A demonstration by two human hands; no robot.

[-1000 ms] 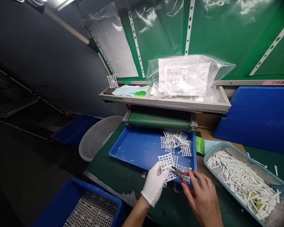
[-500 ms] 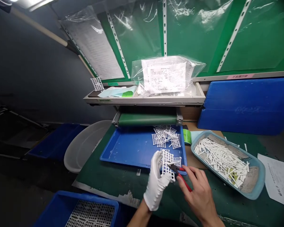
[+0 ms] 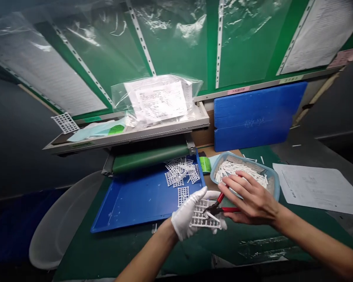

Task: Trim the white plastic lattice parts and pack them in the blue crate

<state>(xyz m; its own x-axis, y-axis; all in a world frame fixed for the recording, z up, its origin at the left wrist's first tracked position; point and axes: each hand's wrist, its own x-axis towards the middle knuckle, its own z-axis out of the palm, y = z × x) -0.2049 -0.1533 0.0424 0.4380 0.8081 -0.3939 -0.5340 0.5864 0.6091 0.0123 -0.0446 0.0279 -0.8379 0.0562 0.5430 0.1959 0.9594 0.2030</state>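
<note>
Just off the blue tray [image 3: 135, 207] now, over the green mat [image 3: 247, 250], a white plastic grid [image 3: 205, 216] lying flatter than before, gripped tight in the white-gloved left hand [image 3: 188, 213], and red-handled side cutters [image 3: 230, 210] held firm in the bare right hand [image 3: 253, 197], tips right at the grid's edge.

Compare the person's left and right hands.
The left hand wears a white glove, while the right hand is bare. The left hand grips a white plastic grid; the right hand holds red-handled side cutters. Both hands are close together above the green mat.
</note>
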